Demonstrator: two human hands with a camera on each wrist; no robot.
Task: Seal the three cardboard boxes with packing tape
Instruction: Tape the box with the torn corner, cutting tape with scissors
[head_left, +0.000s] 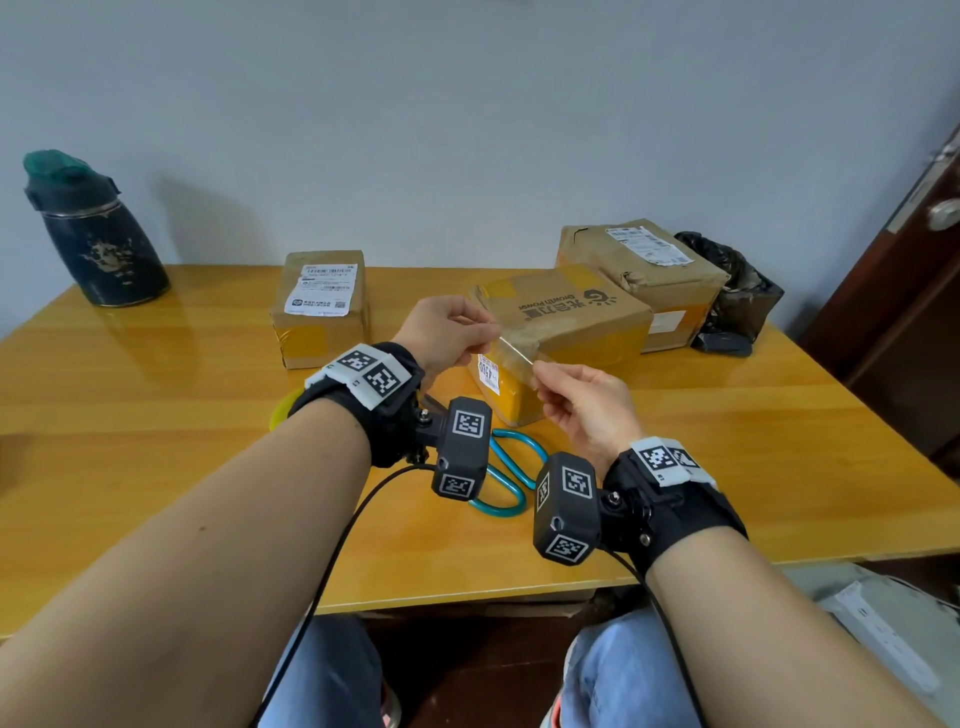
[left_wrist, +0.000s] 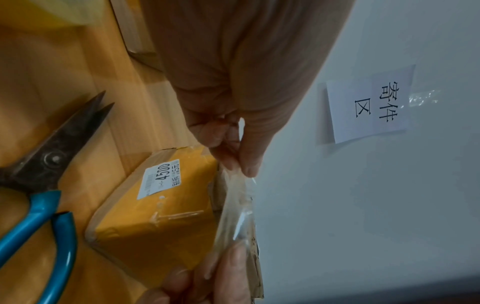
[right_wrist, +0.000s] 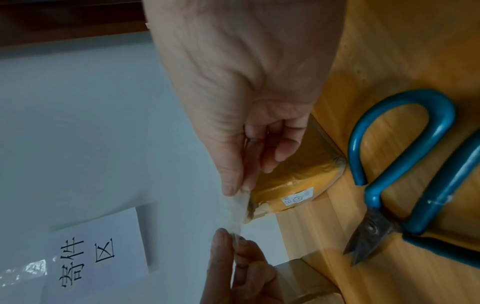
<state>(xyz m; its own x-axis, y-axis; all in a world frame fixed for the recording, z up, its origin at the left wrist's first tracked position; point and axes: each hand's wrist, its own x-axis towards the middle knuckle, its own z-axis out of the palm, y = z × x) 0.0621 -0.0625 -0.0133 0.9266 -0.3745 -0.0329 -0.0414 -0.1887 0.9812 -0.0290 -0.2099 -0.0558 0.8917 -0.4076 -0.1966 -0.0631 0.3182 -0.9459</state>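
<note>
Both hands hold a short strip of clear tape (head_left: 515, 358) stretched between them, in the air just in front of the middle box (head_left: 563, 332). My left hand (head_left: 480, 332) pinches one end, my right hand (head_left: 543, 376) the other. The strip of clear tape (left_wrist: 239, 207) shows in the left wrist view, and in the right wrist view as tape (right_wrist: 240, 207) between both thumbs. The middle box (left_wrist: 158, 222) has yellow tape and a white label on its near side. A small box (head_left: 321, 306) lies left, a large box (head_left: 644, 270) back right.
Blue-handled scissors (head_left: 511, 478) lie on the wooden table (head_left: 156, 415) under my wrists. A yellow tape roll (head_left: 283, 413) peeks out beside my left wrist. A dark bottle (head_left: 88, 234) stands far left, a black bag (head_left: 737, 291) at the back right. A door (head_left: 909, 260) is right.
</note>
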